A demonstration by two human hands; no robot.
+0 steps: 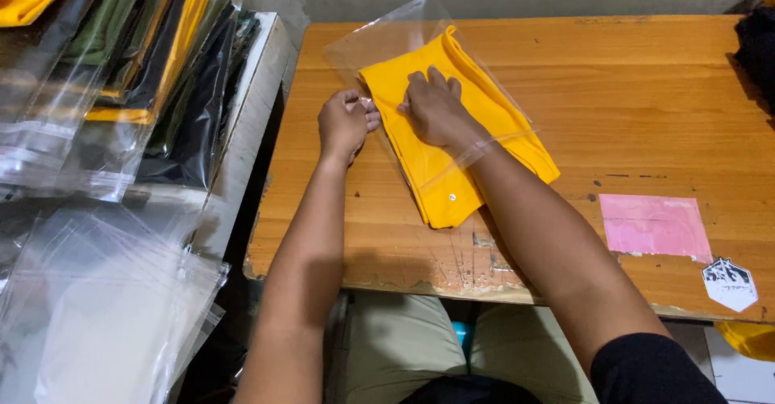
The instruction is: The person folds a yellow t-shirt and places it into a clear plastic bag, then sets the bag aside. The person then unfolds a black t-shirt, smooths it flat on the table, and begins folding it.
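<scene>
We press our right hand (pixel 434 107) flat, fingers spread, on the folded yellow garment (pixel 452 129) that lies partway inside a clear plastic bag (pixel 395 29) on the wooden table (pixel 630 97). The far end of the garment sits under the film, while the near end, with its small white button, sticks out of the bag's mouth toward the table's front edge. Our left hand (pixel 345 121) is curled just beside the garment's left edge, fingertips closed on what looks like the rim of the film — the pinch itself is too small to see clearly.

We judge the garment to be light and soft: it will sag and unfold if lifted by a corner, so it is best held flat under the palm or gripped across the whole fold. The bag looks thin, slick and floppy; it likely slides on cloth and crumples easily, so the edge of the opening seems the sensible place to grip it.

To our left, a stack of bagged garments (pixel 137 65) — yellow, green, black — rests on a side shelf, with loose empty bags (pixel 97 299) below. A pink slip (pixel 654 225) and a white sticker (pixel 729 283) lie on the table's right.
</scene>
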